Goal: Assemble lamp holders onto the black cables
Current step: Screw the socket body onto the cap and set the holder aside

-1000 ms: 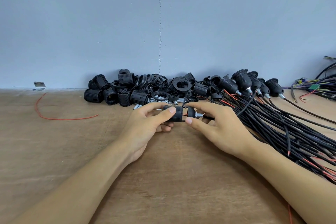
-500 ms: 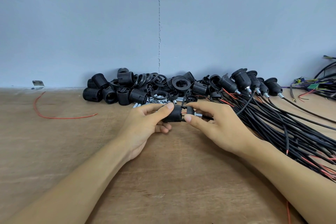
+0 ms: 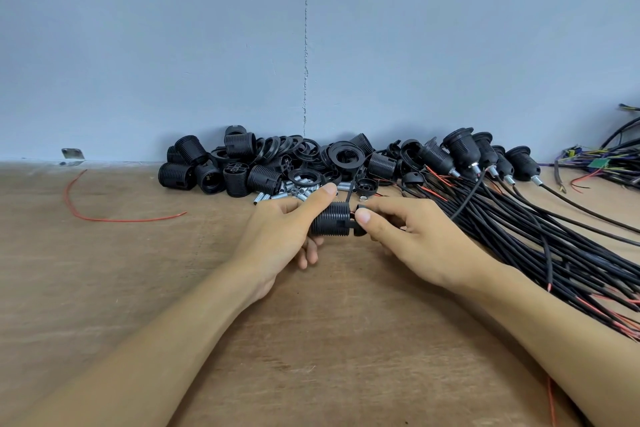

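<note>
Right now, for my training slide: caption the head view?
Left hand grips a ribbed lamp holder body while right hand pinches a black cap; spare holders and black cables lie nearby.

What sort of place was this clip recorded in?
Likely a workshop assembly bench: a heap of black lamp holder parts against the wall, a bundle of black cables on the wooden table, and the left hand and right hand joining a holder body and cap.

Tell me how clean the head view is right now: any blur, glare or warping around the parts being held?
Head view: soft, even light, no glare on the threaded holder or the cap; left hand and right hand look sharp, with faint shadows on the table; wide-angle stretch enlarges the forearms at the bottom edge; the black parts pile loses detail.
</note>
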